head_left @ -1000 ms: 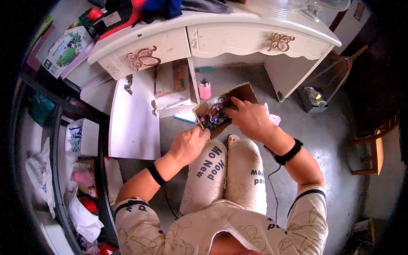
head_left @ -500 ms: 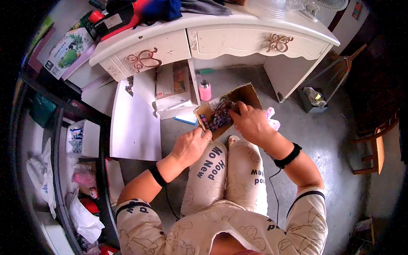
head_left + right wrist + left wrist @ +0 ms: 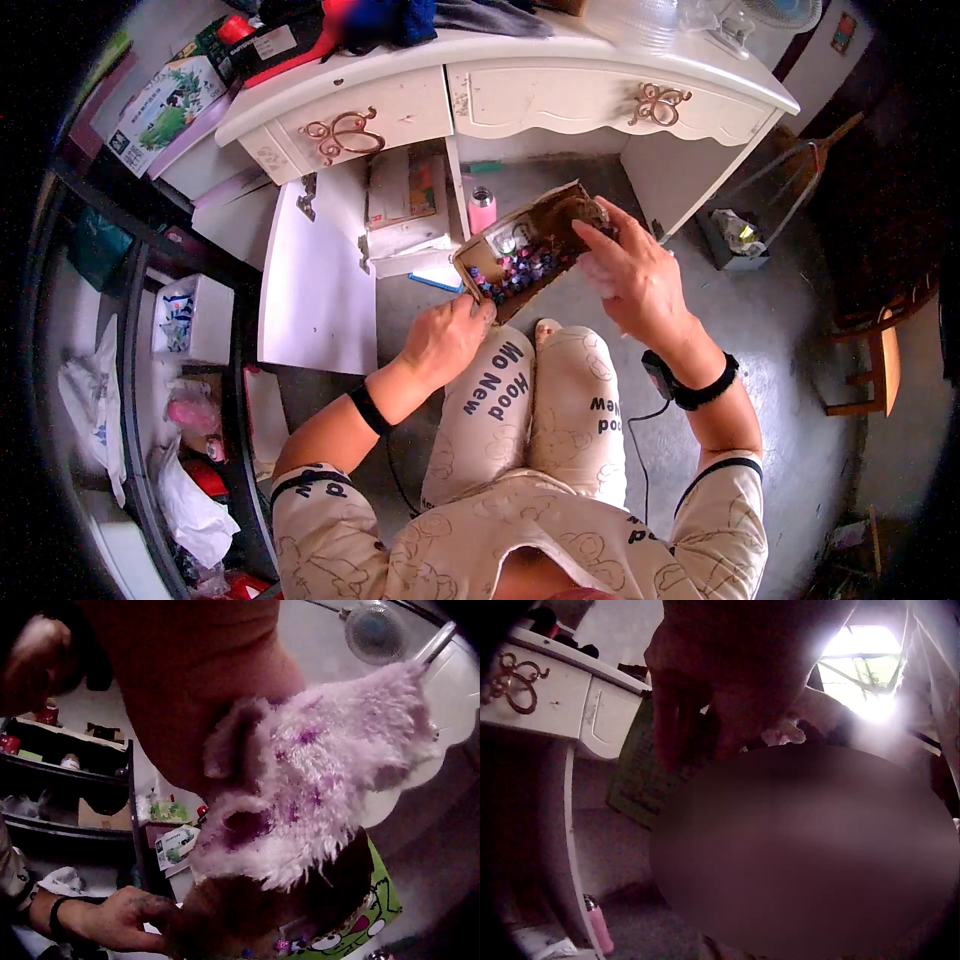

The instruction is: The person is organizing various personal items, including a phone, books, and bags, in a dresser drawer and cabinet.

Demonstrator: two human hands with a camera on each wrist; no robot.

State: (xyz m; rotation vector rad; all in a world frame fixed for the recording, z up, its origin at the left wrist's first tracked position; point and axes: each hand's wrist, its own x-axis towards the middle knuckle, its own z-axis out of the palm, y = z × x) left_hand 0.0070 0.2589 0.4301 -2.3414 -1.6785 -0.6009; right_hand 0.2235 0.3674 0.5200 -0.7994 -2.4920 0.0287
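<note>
In the head view, an open cardboard box is held tilted above the knees. Small dark, blue and pink beads or trinkets lie inside it, with a small clear packet at the far side. My left hand pinches the box's near left corner. At the right end is my right hand, its fingertips at the rim. It holds a fluffy pink-white cloth, which hides most of the fingers in the right wrist view. The box's outside is green with a cartoon face.
Ahead stands a white desk with its cabinet door swung open. A pink bottle and a blue-edged item are behind the box. Black shelves line the left; a wooden chair is at right.
My right hand has come out of the trinkets to the box's right end, bringing the cloth over the rim. The box has turned and tilted somewhat. My left hand keeps its hold.
</note>
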